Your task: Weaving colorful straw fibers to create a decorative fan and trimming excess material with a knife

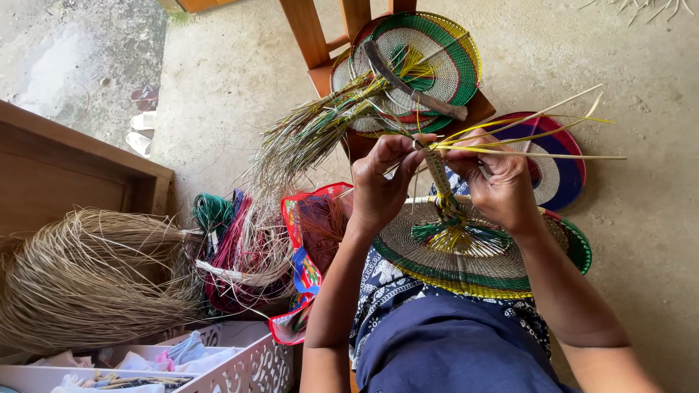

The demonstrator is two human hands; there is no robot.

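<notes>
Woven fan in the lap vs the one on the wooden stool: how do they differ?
The lap fan lies under both hands, the left hand and right hand gripping its wrapped handle, with loose yellow strips sticking out. The stool fan is untouched, with a knife-like tool and a fibre bundle lying across it. The lap fan's centre is mostly tan; the stool fan shows more green and red banding. Both are round, coiled and multicoloured.

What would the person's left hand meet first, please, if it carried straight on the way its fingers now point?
The left hand points up-right at the woven fan handle, which its fingertips already touch. Beyond it lie the right hand and the yellow strands; depth is hard to judge.
</notes>
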